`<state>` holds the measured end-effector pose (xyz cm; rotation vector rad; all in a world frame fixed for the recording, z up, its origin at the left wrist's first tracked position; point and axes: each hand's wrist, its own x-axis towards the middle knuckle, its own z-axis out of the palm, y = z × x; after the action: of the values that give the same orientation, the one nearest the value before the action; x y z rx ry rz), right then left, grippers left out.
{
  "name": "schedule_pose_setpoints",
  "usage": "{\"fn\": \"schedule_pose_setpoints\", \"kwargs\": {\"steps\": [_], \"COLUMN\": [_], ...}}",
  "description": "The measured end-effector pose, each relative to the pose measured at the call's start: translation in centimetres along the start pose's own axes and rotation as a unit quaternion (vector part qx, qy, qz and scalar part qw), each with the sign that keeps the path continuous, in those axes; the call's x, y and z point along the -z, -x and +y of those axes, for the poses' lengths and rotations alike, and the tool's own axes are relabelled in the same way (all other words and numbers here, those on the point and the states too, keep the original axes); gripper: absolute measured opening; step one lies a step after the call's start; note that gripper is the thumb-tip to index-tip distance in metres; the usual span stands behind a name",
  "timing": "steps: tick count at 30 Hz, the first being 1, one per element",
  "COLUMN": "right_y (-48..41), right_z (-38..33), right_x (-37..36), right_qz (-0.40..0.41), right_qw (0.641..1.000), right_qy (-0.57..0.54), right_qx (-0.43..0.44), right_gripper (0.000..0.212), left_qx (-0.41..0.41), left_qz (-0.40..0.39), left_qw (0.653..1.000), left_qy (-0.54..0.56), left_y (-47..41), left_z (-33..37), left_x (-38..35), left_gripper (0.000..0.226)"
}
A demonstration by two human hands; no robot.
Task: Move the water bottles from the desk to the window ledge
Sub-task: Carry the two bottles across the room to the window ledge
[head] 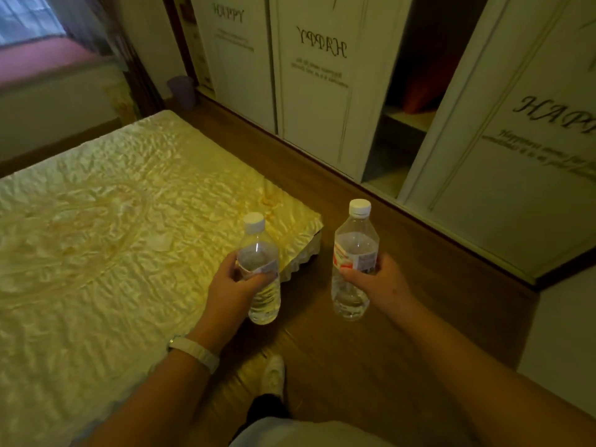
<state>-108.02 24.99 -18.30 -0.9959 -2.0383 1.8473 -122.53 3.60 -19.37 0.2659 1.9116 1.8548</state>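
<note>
The fingers (pixel 233 265) of the left hand (pixel 230 287) cover much of the label on the left bottle (pixel 263 298), and those of the right hand (pixel 383 280) pass partly out of sight behind the right bottle (pixel 353 240), whose label print is too small to read. The small lines under the large lettering on the wardrobe doors (pixel 317 101) are smeared, the rightmost door (pixel 516 175) loses its word at the right edge, and the reddish shape (pixel 419 95) in the dark open compartment cannot be identified. The window (pixel 22 21) and window ledge (pixel 48 64) at upper left are blurred and cropped, and the bed (pixel 96 221) runs off the left edge.
</note>
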Motion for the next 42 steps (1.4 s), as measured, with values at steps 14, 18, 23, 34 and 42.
{"fn": "schedule_pose_setpoints", "kwargs": {"steps": [14,18,23,34,42], "right_y": [-17.9,-21.9,-28.0,-44.8,-53.5], "right_z": [-9.9,-10.3,-8.7,-11.1,-13.1], "right_x": [-0.1,2.9,8.5,23.0,28.1], "right_qz": [0.157,0.185,0.208,0.11,0.098], "right_qw": [0.988,0.983,0.978,0.994,0.995], "right_qy": [0.007,-0.004,-0.014,-0.012,0.021], "right_qx": [-0.002,-0.007,-0.033,-0.011,-0.007], "right_gripper": [0.065,0.066,0.069,0.067,0.071], "left_qx": [-0.023,-0.027,-0.026,-0.016,-0.013], "left_qz": [-0.13,-0.157,-0.176,-0.102,-0.085], "left_qw": [0.991,0.986,0.983,0.993,0.995], "left_qy": [-0.035,-0.044,-0.055,-0.056,-0.06], "left_y": [-25.2,-29.9,-34.9,-46.2,-52.9], "left_z": [7.4,8.0,7.5,10.1,12.3], "left_x": [-3.6,-7.5,-13.8,-30.7,-37.3], "left_gripper": [0.042,0.045,0.05,0.052,0.057]}}
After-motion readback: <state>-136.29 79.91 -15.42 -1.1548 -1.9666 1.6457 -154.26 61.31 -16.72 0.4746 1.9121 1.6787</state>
